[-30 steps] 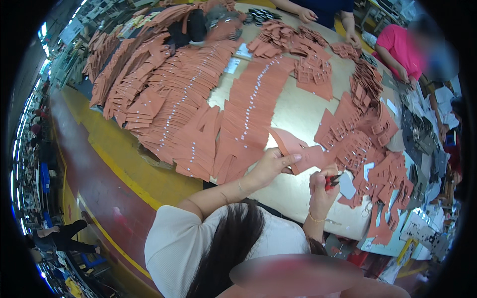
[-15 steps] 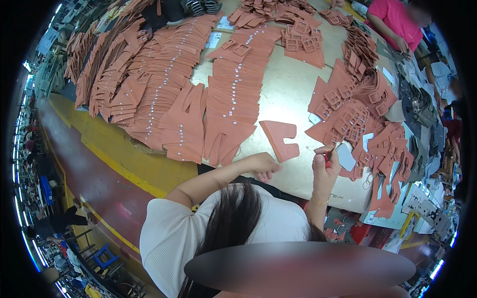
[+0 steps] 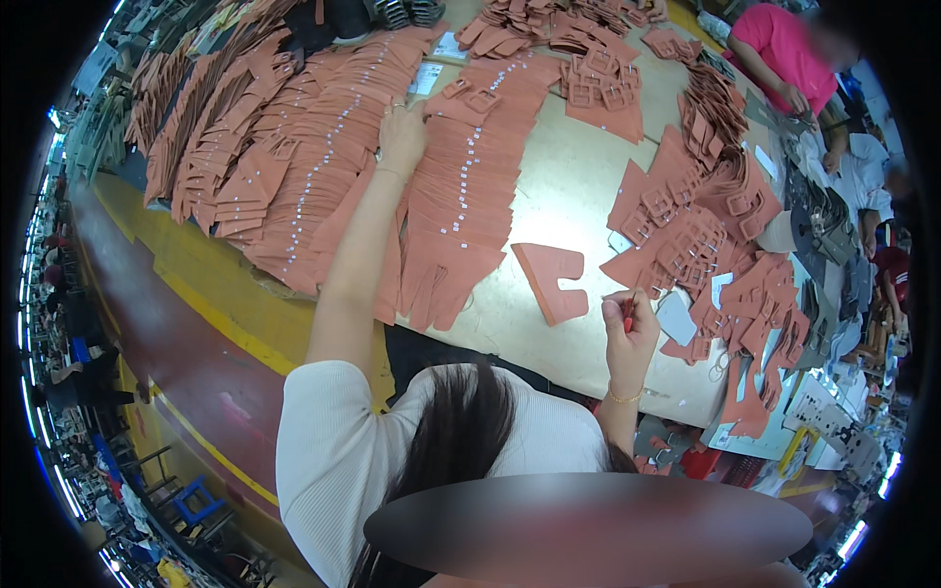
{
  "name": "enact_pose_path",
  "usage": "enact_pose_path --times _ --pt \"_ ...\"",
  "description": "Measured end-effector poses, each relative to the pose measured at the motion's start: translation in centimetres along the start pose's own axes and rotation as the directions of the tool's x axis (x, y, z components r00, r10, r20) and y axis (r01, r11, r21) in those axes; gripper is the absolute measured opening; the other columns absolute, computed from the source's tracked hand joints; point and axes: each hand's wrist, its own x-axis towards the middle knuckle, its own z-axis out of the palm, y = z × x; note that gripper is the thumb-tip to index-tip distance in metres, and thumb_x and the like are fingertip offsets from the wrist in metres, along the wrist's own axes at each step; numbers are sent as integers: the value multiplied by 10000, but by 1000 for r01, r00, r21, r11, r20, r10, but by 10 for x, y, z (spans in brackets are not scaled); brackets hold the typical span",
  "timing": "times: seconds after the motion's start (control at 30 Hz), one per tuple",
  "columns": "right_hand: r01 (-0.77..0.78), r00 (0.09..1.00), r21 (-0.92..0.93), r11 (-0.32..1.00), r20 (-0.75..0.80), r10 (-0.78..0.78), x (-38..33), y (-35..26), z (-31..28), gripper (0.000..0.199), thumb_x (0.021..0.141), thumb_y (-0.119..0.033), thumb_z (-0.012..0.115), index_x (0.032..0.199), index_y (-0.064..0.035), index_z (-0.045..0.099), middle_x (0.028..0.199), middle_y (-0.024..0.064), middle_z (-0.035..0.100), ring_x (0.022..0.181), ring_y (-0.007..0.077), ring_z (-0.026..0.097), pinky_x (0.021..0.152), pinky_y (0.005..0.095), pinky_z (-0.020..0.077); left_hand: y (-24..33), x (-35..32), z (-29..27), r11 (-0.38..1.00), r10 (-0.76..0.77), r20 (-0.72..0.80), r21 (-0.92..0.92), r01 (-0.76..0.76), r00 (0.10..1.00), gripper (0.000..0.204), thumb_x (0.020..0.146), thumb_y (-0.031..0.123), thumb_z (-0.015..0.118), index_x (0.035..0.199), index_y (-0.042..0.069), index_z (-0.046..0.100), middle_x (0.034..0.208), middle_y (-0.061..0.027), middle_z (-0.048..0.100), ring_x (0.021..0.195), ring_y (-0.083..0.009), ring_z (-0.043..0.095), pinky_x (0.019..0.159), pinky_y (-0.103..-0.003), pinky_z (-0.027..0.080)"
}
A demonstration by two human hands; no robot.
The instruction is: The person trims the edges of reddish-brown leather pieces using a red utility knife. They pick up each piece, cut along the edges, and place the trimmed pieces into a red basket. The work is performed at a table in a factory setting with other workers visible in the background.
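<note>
My left arm stretches far over the table. My left hand (image 3: 402, 135) is at the top of the fanned rows of reddish-brown leather pieces (image 3: 333, 167), its back towards me and its fingers apart against the pieces. Close to the near table edge, my right hand (image 3: 632, 328) is closed around a small red tool (image 3: 627, 314), mostly hidden by the fingers. A single notched brown piece (image 3: 549, 284) lies flat on the table, left of my right hand. Just right of that hand is a pale grey card piece (image 3: 675, 318).
Brown strap pieces with buckles (image 3: 686, 250) are heaped on the right side of the pale table (image 3: 564, 186). A person in a pink top (image 3: 779, 49) works at the far right. Dark parts (image 3: 828, 220) lie along the right edge, and a yellow-edged walkway (image 3: 186, 323) runs at left.
My left hand has moved from near my chest up and left to the far part of the fanned pieces. My right hand has shifted slightly left, still holding the red tool.
</note>
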Motion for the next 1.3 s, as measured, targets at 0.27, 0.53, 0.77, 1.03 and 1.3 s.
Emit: enact_pose_path --times 0.27,0.53,0.77,1.03,1.3 --pt "-33 999 -42 999 -11 33 4 6 3 171 846 -110 699 804 -9 568 683 6 480 594 81 385 543 220 334 -45 27 42 950 294 55 96 -298 954 388 816 141 600 1194 221 640 1256 -169 544 1055 -356 551 866 -454 462" --pt "-7 1000 -110 994 20 9 14 -5 10 123 819 -43 681 811 2 568 699 33 524 602 98 435 559 227 370 4 77 -33 830 91 424 -532 167 901 375 869 160 583 1234 73 585 1153 -116 619 1012 -235 608 874 -359 489" --pt "67 997 -84 994 33 -64 12 -9 15 116 857 -40 640 798 -11 544 666 -22 458 604 59 357 546 207 308 83 30 -124 -45 198 512 -847 530 836 552 823 192 619 1301 -35 463 1226 -131 583 1065 -195 597 955 -328 468" --pt "19 996 5 1000 85 -19 5 -12 10 135 866 -52 635 796 -9 527 699 -10 504 646 62 373 585 208 330 143 -33 -158 -20 352 271 -955 297 896 722 707 209 672 1329 -55 418 1309 -197 517 1213 -276 511 1009 -394 435" --pt "23 993 97 995 117 -35 4 -21 12 169 891 -131 651 825 -3 564 699 -21 504 592 41 358 536 192 302 162 -65 -166 -65 302 297 -942 330 906 596 697 128 703 1232 -44 505 1184 -146 577 1085 -225 570 913 -357 472"
